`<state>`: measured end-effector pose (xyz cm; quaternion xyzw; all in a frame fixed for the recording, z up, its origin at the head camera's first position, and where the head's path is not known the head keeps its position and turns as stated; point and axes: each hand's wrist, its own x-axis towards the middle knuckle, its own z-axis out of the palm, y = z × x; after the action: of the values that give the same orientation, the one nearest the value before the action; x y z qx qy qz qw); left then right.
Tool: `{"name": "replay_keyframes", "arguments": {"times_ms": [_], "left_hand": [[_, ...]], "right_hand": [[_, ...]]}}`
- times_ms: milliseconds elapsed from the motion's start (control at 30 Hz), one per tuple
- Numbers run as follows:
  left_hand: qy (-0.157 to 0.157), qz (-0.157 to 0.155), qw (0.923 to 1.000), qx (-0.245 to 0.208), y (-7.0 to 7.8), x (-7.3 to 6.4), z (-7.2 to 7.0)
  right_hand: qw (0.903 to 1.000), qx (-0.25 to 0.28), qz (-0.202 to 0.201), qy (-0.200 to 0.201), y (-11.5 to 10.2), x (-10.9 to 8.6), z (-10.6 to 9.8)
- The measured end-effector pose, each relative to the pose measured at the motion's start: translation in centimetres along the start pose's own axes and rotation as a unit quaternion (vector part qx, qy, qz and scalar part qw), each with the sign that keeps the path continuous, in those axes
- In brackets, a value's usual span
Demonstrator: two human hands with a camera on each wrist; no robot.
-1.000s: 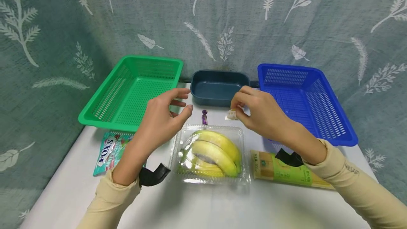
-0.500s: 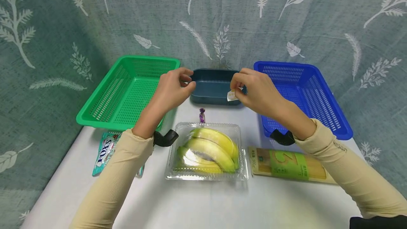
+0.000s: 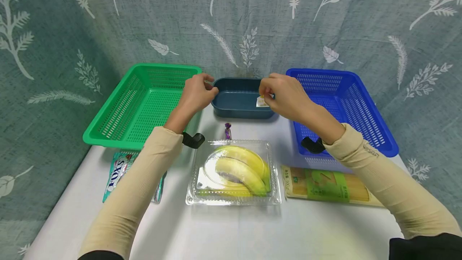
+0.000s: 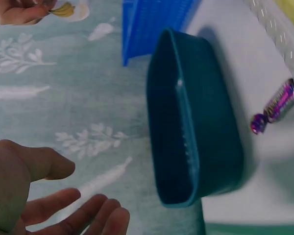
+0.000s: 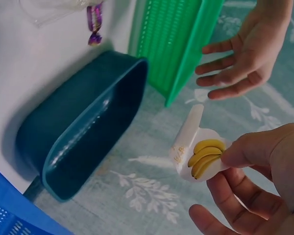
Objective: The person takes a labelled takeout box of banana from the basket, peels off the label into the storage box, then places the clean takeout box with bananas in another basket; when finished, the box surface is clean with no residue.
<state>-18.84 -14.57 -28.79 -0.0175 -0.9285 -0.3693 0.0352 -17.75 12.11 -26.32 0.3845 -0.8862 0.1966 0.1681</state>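
Note:
My right hand [image 3: 283, 93] pinches a small white packet [image 5: 206, 159] printed with yellow bananas, between thumb and fingers. In the head view it hovers over the right end of a dark teal oblong container [image 3: 240, 113], whose visible inside is bare. My left hand [image 3: 196, 93] is near that container's left end, fingers loosely bent; in the left wrist view nothing lies between its thumb and fingers [image 4: 71, 210]. A purple wrapped candy [image 3: 227, 131] lies on the table in front of the container. Closer still, a clear plastic box [image 3: 196, 196] holds bananas [image 3: 240, 169].
A green basket [image 3: 108, 137] stands at left and a blue basket [image 3: 391, 141] at right. Left of the box lies a teal Fox's mint bag [image 3: 117, 171], partly behind my left sleeve. A long noodle pack [image 3: 326, 185] is right of the box. A patterned curtain [image 3: 231, 23] hangs behind.
My right hand has lifted the white packet off the table and carried it over the teal container. My left hand has moved forward to the container's left end.

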Motion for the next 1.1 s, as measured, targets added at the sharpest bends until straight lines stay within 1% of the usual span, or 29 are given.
{"name": "replay_keyframes", "arguments": {"times_ms": [67, 167, 300, 433, 600, 633, 733, 900, 1033, 1100], "left_hand": [[-0.005, -0.006, 0.9999, 0.012, -0.4, 0.7, 0.4], [-0.002, -0.01, 0.9996, 0.025, -1.1, 1.6, 1.0], [0.008, -0.013, 0.9992, 0.038, -2.0, 2.5, 2.1], [0.001, -0.025, 0.9976, 0.064, -2.7, 3.4, 3.0], [-0.012, -0.054, 0.9941, 0.093, -3.2, 4.2, 3.6], [-0.017, -0.059, 0.9938, 0.093, -3.2, 4.4, 3.7], [-0.023, -0.065, 0.9926, 0.1, -3.2, 4.9, 4.2], [-0.029, -0.074, 0.9899, 0.117, -3.3, 5.5, 4.6], [-0.044, -0.088, 0.9872, 0.125, -3.6, 5.8, 5.2], [-0.046, -0.092, 0.9857, 0.133, -3.7, 6.0, 5.7]], "right_hand": [[0.9999, -0.007, 0.01, -0.012, 0.3, 0.4, 0.4], [0.9993, -0.009, 0.022, -0.028, 0.8, 1.1, 0.9], [0.9988, 0.005, 0.031, -0.038, 1.5, 2.0, 1.5], [0.9981, 0.019, 0.037, -0.045, 2.2, 2.8, 2.2], [0.9957, 0.026, 0.056, -0.068, 2.9, 3.6, 2.9], [0.9952, 0.026, 0.061, -0.073, 3.2, 3.7, 3.0], [0.9937, 0.023, 0.072, -0.083, 3.8, 4.0, 3.2], [0.9921, 0.019, 0.079, -0.095, 4.6, 4.5, 3.6], [0.9904, 0.017, 0.085, -0.108, 5.1, 4.8, 4.2], [0.9898, 0.018, 0.089, -0.11, 5.4, 4.8, 4.7]]}}
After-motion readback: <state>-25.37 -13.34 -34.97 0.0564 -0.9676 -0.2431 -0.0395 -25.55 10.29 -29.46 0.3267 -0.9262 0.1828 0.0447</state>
